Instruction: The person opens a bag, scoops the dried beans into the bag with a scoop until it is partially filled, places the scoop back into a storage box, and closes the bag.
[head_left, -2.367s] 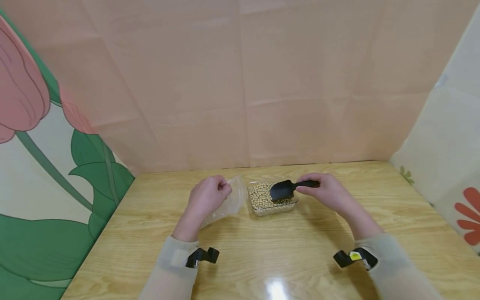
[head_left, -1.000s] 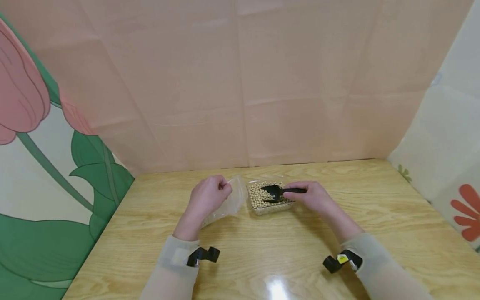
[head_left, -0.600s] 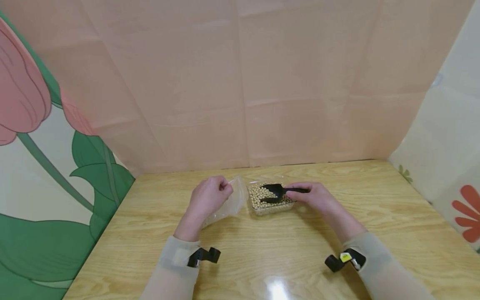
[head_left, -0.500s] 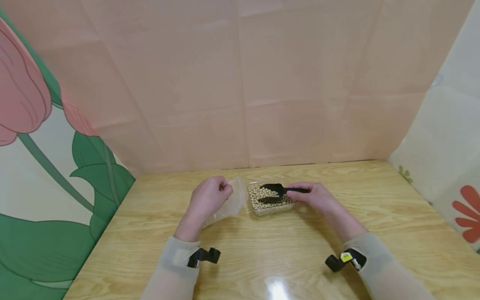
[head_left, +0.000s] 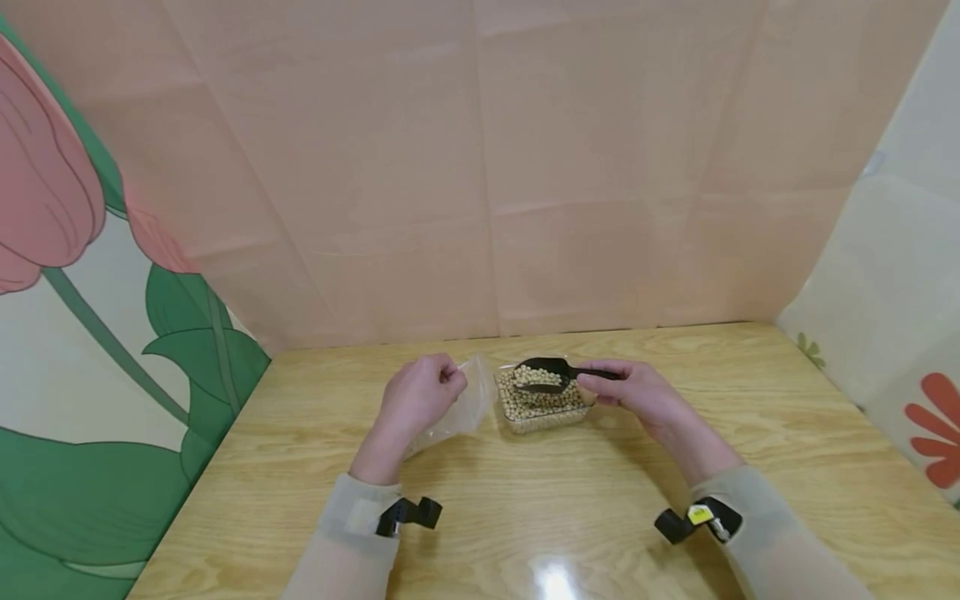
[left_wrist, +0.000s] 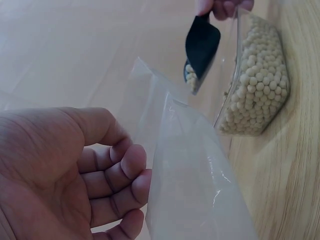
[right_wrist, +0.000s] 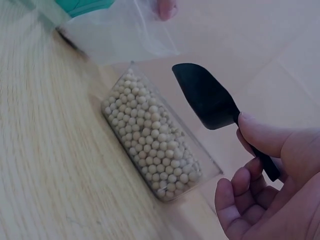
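My right hand (head_left: 633, 389) grips the handle of a black scoop (right_wrist: 202, 95), which carries pale round beans (head_left: 534, 377). The scoop hovers over a clear rectangular container (head_left: 551, 423) that holds many more of these beans, seen from the side in the right wrist view. To the left, my left hand (head_left: 422, 392) pinches the edge of a translucent plastic bag (left_wrist: 195, 170), whose mouth stands partly spread toward the container. In the left wrist view its fingers (left_wrist: 112, 185) are curled at the bag's edge. The bag's lower part is hidden behind my left hand in the head view.
A light wood-grain table (head_left: 525, 508) bears everything. Behind it rises a pinkish cloth backdrop (head_left: 480, 183), with a tulip-printed sheet (head_left: 180, 358) at the left and a white flower-printed sheet (head_left: 892, 283) at the right. Each wrist wears a black camera mount (head_left: 408, 514).
My right hand pushed the scoop leftward into the beans, then lifted it, now loaded and clear of the pile. My left hand and the bag have stayed nearly still.
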